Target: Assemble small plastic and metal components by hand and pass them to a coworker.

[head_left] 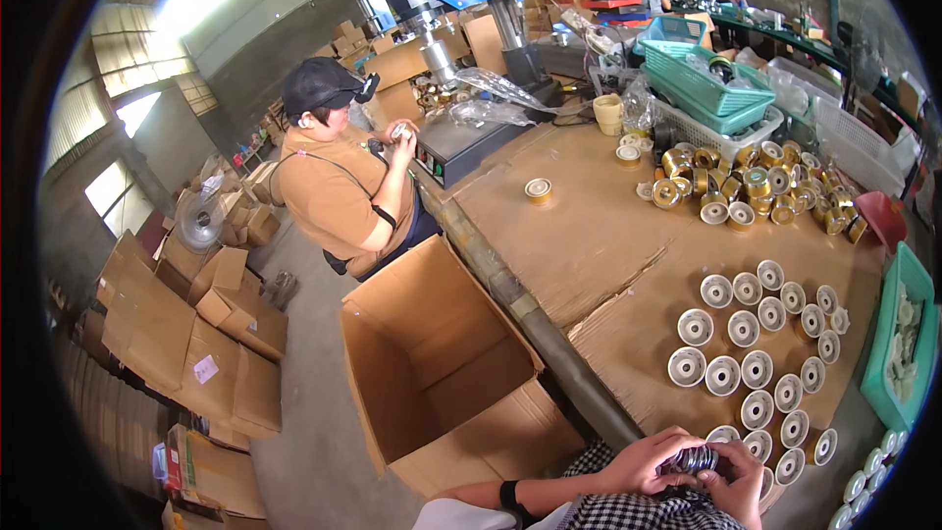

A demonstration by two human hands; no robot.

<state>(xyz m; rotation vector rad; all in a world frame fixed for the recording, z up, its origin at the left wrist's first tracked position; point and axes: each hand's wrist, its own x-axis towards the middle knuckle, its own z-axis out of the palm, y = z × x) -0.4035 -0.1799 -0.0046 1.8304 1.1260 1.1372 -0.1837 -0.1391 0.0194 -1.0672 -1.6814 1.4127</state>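
A cardboard-covered desk (579, 236) fills much of the right side; a large open cardboard box (437, 363) stands beside its left edge. Past the box, 1 co-worker (329, 177) in a tan shirt stands at the desk. Gold-coloured round parts (760, 182) lie heaped toward the far side, and a green basket (880, 344) sits at the right. The person's left hand (643, 461) and right hand (736, 481) both grip 1 dark, ringed round part (695, 458) near white-faced round parts (743, 328) spread over the desk.
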